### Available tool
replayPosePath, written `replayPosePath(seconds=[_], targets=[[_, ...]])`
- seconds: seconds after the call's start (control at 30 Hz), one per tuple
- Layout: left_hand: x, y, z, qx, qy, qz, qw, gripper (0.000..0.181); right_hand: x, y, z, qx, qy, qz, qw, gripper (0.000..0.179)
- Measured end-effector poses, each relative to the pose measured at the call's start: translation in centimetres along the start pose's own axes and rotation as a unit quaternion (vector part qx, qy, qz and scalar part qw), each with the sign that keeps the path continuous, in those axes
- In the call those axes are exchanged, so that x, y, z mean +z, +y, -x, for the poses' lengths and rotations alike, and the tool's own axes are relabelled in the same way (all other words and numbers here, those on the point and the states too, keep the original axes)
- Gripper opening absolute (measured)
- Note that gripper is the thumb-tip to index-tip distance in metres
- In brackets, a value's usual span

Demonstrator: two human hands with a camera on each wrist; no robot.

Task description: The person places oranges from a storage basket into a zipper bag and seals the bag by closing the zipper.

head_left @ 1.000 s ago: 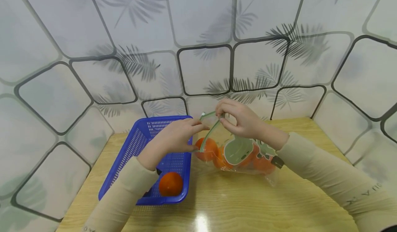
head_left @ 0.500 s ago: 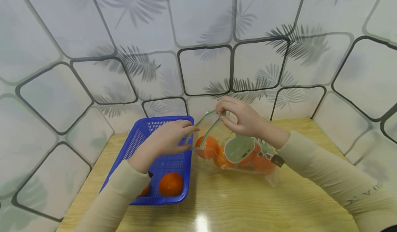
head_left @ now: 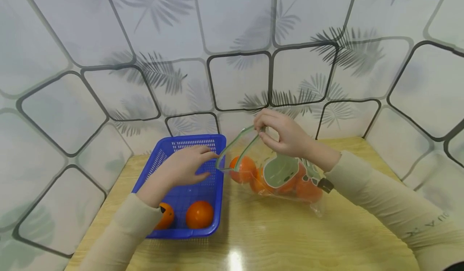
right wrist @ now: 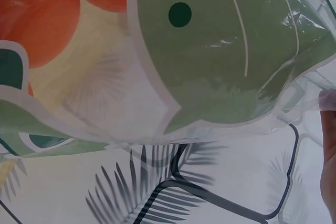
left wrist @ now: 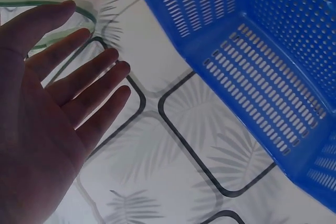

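Note:
My right hand [head_left: 280,132] pinches the upper edge of a clear zip bag [head_left: 226,164] between thumb and fingers. The bag lies on its side, its green-lined mouth gaping toward the basket. Several oranges [head_left: 243,169] fill it, behind a printed green cartoon [head_left: 279,172]. Over the blue plastic basket [head_left: 217,206] hovers my left hand [head_left: 181,164], fingers extended and holding nothing. Its fingertips are close to the bag's mouth. Two oranges sit at the basket's near end: one on the right [head_left: 199,214], the other [head_left: 166,216] partly covered by my left wrist.
A light wooden table [head_left: 275,238] carries the basket and the bag. Behind and at both sides stands a pale wall covering [head_left: 239,81] with dark outlines and leaf prints. The basket's right rim stands close beside the bag.
My left hand has let go of the bag's edge and drawn back left over the basket, uncovering the second orange. The bag's mouth gapes wider; my right hand has risen slightly.

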State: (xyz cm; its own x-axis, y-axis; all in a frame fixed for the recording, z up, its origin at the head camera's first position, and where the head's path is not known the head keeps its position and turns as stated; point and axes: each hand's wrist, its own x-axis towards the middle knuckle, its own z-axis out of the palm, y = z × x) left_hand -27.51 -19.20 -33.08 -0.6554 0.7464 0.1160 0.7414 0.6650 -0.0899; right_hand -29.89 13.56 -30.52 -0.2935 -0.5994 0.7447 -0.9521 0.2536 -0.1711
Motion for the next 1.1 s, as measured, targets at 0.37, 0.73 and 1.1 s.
replayPosePath(seconds=[0.37, 0.73, 1.1], targets=[[0.1, -0.4, 2.5, -0.037, -0.034, -0.013, 0.9986, 0.048, -0.2, 0.3, 0.1, -0.010, 0.000, 0.002, 0.9999, 0.011], [-0.2, 0.0, 4.4, -0.063, -0.078, -0.004, 0.9949, 0.053, -0.2, 0.2, 0.5, -0.008, 0.001, 0.001, 1.0000, 0.011], [0.6, 0.9, 4.7, -0.070, -0.129, 0.025, 0.9890, 0.074, 0.0, 0.3, 0.4, -0.009, 0.003, 0.000, 1.0000, 0.011]])
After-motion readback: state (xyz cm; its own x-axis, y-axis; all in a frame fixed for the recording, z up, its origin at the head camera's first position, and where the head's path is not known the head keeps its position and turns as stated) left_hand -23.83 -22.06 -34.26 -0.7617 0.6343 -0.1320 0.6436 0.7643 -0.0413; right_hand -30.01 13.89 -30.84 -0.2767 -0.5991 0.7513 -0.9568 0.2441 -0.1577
